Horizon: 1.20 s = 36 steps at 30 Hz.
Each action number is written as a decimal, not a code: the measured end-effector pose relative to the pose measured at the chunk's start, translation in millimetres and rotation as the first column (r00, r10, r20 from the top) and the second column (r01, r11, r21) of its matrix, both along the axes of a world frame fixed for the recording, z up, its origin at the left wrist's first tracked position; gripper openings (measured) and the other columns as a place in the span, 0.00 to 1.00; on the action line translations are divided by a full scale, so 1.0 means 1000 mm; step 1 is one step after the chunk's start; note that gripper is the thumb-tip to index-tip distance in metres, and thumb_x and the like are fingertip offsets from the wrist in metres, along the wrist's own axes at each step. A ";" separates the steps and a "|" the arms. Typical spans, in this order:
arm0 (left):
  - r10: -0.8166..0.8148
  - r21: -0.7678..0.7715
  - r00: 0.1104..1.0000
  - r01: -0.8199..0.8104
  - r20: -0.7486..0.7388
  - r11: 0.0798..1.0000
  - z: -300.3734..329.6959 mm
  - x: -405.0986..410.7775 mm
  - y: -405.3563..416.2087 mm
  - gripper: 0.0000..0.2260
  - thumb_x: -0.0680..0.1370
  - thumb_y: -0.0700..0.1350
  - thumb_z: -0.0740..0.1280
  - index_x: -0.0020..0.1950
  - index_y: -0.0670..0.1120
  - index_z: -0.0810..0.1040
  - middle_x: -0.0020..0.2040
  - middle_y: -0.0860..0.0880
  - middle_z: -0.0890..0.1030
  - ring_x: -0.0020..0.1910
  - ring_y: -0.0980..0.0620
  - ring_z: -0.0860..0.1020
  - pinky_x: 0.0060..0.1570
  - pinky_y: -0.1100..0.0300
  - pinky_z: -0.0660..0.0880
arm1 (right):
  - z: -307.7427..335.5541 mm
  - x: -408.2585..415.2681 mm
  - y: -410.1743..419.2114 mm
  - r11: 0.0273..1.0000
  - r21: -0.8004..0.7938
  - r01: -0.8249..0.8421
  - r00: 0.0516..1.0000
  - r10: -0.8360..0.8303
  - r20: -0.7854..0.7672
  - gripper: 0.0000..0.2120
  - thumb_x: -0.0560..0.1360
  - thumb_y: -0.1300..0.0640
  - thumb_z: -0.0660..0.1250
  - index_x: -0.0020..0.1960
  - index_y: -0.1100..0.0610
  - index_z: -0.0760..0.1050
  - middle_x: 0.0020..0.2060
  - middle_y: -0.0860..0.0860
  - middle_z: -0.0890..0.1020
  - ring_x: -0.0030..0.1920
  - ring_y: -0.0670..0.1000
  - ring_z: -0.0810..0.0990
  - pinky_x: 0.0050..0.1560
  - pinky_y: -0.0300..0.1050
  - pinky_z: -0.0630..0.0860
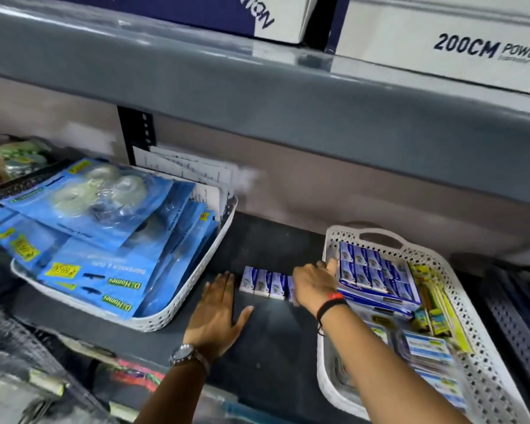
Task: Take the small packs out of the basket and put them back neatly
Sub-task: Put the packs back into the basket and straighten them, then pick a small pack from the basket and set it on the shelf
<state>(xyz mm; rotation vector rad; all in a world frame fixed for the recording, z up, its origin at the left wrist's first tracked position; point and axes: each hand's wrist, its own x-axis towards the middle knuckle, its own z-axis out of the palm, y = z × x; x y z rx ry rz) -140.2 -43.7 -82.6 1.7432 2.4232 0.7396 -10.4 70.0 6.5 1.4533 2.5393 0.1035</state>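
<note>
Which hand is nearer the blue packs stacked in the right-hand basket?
Right. The right hand reaches over the basket's near rim, fingertips at the stacked packs. The left hand lies flat on the shelf, beyond the row of packs.

- A row of small blue-and-white packs (265, 284) stands on the dark shelf (273, 341), between two white baskets.
- The left hand (218, 313) lies flat, palm down, fingertips just left of the row.
- The right hand (314, 286) reaches over the row's right end, fingers at the right basket (490, 341) rim beside stacked packs (377, 275).
- The left basket (196, 289) holds blue tape packets (104, 228).
</note>
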 end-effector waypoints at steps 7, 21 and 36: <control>-0.008 -0.020 1.000 0.008 0.001 1.000 -0.001 -0.001 0.002 0.33 0.76 0.59 0.55 0.73 0.42 0.47 0.76 0.44 0.52 0.75 0.50 0.48 0.70 0.60 0.37 | 0.014 0.005 0.022 0.987 -0.101 -0.125 0.979 0.139 0.146 0.27 0.67 0.54 0.76 0.63 0.54 0.73 0.62 0.55 0.78 0.71 0.58 0.65 0.72 0.65 0.49; -0.003 -0.077 1.000 0.005 0.019 0.997 0.002 -0.002 0.003 0.34 0.75 0.60 0.55 0.73 0.42 0.47 0.76 0.44 0.51 0.75 0.49 0.48 0.71 0.59 0.39 | 0.003 0.010 0.025 0.979 -0.088 -0.183 0.974 0.193 0.122 0.31 0.67 0.43 0.73 0.66 0.54 0.72 0.62 0.55 0.78 0.68 0.57 0.67 0.70 0.71 0.37; -0.181 0.195 0.983 0.174 0.019 0.965 0.080 0.087 0.065 0.36 0.71 0.63 0.47 0.71 0.40 0.56 0.73 0.42 0.61 0.73 0.46 0.57 0.71 0.58 0.44 | 0.086 0.128 0.075 0.997 0.074 0.004 0.975 0.012 -0.221 0.25 0.69 0.48 0.71 0.64 0.50 0.72 0.63 0.53 0.75 0.63 0.58 0.70 0.62 0.54 0.64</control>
